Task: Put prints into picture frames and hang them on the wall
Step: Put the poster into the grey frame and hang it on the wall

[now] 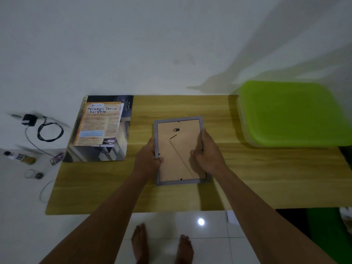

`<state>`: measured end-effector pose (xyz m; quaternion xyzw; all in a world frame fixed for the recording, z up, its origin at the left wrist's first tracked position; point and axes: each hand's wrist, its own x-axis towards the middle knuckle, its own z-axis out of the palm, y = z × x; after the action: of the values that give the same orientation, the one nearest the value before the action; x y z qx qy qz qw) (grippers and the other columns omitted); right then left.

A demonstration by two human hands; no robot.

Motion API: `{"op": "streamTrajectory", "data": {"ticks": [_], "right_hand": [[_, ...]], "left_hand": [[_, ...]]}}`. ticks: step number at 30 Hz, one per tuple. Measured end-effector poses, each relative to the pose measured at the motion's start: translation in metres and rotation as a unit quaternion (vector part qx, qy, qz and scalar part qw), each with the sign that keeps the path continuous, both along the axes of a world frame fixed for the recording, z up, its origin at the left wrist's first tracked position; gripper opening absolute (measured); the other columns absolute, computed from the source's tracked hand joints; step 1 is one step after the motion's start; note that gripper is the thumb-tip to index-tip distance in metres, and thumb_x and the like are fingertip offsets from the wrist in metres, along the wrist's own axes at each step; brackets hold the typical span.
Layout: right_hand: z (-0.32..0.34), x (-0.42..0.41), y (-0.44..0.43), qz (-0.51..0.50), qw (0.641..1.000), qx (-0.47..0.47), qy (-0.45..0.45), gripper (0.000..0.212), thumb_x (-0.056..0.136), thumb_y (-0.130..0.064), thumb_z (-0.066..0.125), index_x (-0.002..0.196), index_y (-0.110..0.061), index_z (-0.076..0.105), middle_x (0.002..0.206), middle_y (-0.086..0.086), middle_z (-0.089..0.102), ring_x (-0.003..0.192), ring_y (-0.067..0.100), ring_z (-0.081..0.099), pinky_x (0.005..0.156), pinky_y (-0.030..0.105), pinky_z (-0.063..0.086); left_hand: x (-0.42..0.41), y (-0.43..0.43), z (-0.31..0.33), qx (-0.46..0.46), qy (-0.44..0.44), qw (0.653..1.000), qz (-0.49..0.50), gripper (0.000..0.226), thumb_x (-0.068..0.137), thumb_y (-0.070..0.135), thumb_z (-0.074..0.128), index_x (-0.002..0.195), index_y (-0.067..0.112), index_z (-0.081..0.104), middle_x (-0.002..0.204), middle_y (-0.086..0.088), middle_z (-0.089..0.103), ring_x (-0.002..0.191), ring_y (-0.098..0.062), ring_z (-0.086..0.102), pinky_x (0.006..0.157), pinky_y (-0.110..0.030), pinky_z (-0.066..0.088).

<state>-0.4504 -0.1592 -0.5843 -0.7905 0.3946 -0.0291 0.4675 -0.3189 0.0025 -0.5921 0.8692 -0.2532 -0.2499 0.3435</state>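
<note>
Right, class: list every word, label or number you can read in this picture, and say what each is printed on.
"Perangi Terus Narkoba": headline on the orange print.
Body text of the orange print: too small to read.
Edge lettering on the dark sheet beneath it: too blurred to read.
Label on the small bottle: too blurred to read.
Back of the picture frame: no text.

The light wood-grain desk (247, 178) looks matt; the grey picture frame (156, 134) carries a matt brown fibreboard back (182, 159); the white tiled floor (209, 225) is glossy.
</note>
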Motion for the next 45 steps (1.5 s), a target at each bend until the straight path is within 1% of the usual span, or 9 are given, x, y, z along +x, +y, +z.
{"op": "streamTrajectory", "data": {"ticks": [2, 6, 12, 18, 23, 30, 37, 41, 45], "right_hand": [[-0.007, 0.000, 0.000, 0.027, 0.998, -0.028, 0.040, 0.084, 0.095, -0.019, 0.062, 0.158, -0.017, 0.006, 0.165, -0.003, -0.002, 0.150, 0.017, 0.012, 0.119, 0.028, 0.015], [-0.015, -0.007, -0.001, 0.065, 0.993, -0.064, 0.072, 0.082, 0.097, -0.023, 0.060, 0.158, -0.015, 0.006, 0.165, 0.000, -0.007, 0.148, 0.023, 0.022, 0.117, 0.038, 0.030], [-0.020, -0.022, -0.005, 0.140, 0.978, -0.128, 0.087, 0.069, 0.102, -0.030, 0.048, 0.157, -0.011, 0.011, 0.165, 0.004, 0.003, 0.152, 0.021, -0.002, 0.123, 0.041, 0.003], [-0.025, -0.028, -0.009, 0.178, 0.960, -0.173, 0.127, 0.069, 0.103, -0.045, 0.038, 0.156, -0.010, 0.012, 0.165, 0.007, 0.001, 0.152, 0.025, -0.002, 0.121, 0.046, 0.000], [-0.028, -0.025, -0.011, 0.171, 0.964, -0.171, 0.110, 0.070, 0.101, -0.046, 0.044, 0.157, -0.013, 0.016, 0.165, 0.006, 0.004, 0.152, 0.023, 0.002, 0.122, 0.045, 0.003], [-0.032, -0.042, -0.018, 0.108, 0.972, -0.179, 0.105, 0.053, 0.104, -0.037, 0.040, 0.152, -0.015, 0.032, 0.160, 0.003, 0.029, 0.150, 0.020, 0.017, 0.122, 0.039, 0.015], [-0.025, -0.030, -0.014, 0.086, 0.960, -0.235, 0.123, 0.032, 0.101, -0.027, 0.046, 0.127, -0.011, 0.055, 0.125, 0.004, 0.056, 0.118, 0.028, 0.048, 0.100, 0.043, 0.036], [-0.020, -0.028, -0.010, 0.063, 0.958, -0.239, 0.144, 0.029, 0.098, -0.032, 0.048, 0.120, -0.014, 0.055, 0.118, 0.005, 0.056, 0.103, 0.030, 0.049, 0.084, 0.039, 0.041], [-0.020, -0.030, -0.011, 0.045, 0.963, -0.222, 0.149, 0.033, 0.097, -0.040, 0.048, 0.123, -0.020, 0.054, 0.123, 0.003, 0.055, 0.108, 0.032, 0.048, 0.079, 0.038, 0.043]], "left_hand": [[0.002, -0.004, -0.006, 0.011, -0.018, 1.000, -0.001, 0.086, 0.081, 0.009, 0.074, 0.153, 0.014, 0.026, 0.116, -0.013, 0.057, 0.096, -0.030, 0.061, 0.082, -0.030, 0.046], [0.007, -0.012, -0.012, 0.041, -0.042, 0.997, -0.046, 0.082, 0.079, 0.011, 0.076, 0.149, 0.015, 0.034, 0.108, -0.014, 0.054, 0.092, -0.030, 0.058, 0.079, -0.032, 0.047], [0.014, -0.008, -0.015, 0.179, -0.152, 0.965, -0.114, 0.083, 0.081, 0.042, 0.072, 0.151, 0.023, 0.032, 0.143, -0.011, 0.040, 0.128, -0.032, 0.035, 0.102, -0.043, 0.035], [0.019, 0.001, -0.020, 0.222, -0.157, 0.945, -0.181, 0.079, 0.094, 0.051, 0.051, 0.156, 0.029, 0.007, 0.164, -0.006, -0.001, 0.150, -0.030, -0.003, 0.117, -0.054, 0.011], [0.026, 0.008, -0.017, 0.280, -0.120, 0.916, -0.261, 0.122, 0.068, 0.081, 0.058, 0.153, 0.032, -0.015, 0.160, -0.002, -0.023, 0.148, -0.030, -0.019, 0.113, -0.063, 0.002], [0.032, 0.010, -0.021, 0.319, -0.126, 0.893, -0.293, 0.143, 0.053, 0.086, 0.065, 0.148, 0.032, -0.028, 0.156, -0.002, -0.034, 0.146, -0.029, -0.025, 0.113, -0.064, 0.000], [0.033, 0.008, -0.019, 0.331, -0.123, 0.887, -0.298, 0.149, 0.049, 0.082, 0.070, 0.147, 0.031, -0.030, 0.156, -0.002, -0.034, 0.145, -0.029, -0.025, 0.112, -0.066, 0.002], [0.033, 0.009, -0.019, 0.329, -0.114, 0.890, -0.295, 0.150, 0.048, 0.081, 0.072, 0.146, 0.032, -0.031, 0.155, -0.001, -0.035, 0.145, -0.028, -0.027, 0.113, -0.066, 0.002], [0.034, 0.009, -0.019, 0.324, -0.110, 0.892, -0.295, 0.149, 0.050, 0.080, 0.072, 0.146, 0.032, -0.030, 0.155, 0.000, -0.036, 0.144, -0.027, -0.028, 0.113, -0.065, 0.001]]}}
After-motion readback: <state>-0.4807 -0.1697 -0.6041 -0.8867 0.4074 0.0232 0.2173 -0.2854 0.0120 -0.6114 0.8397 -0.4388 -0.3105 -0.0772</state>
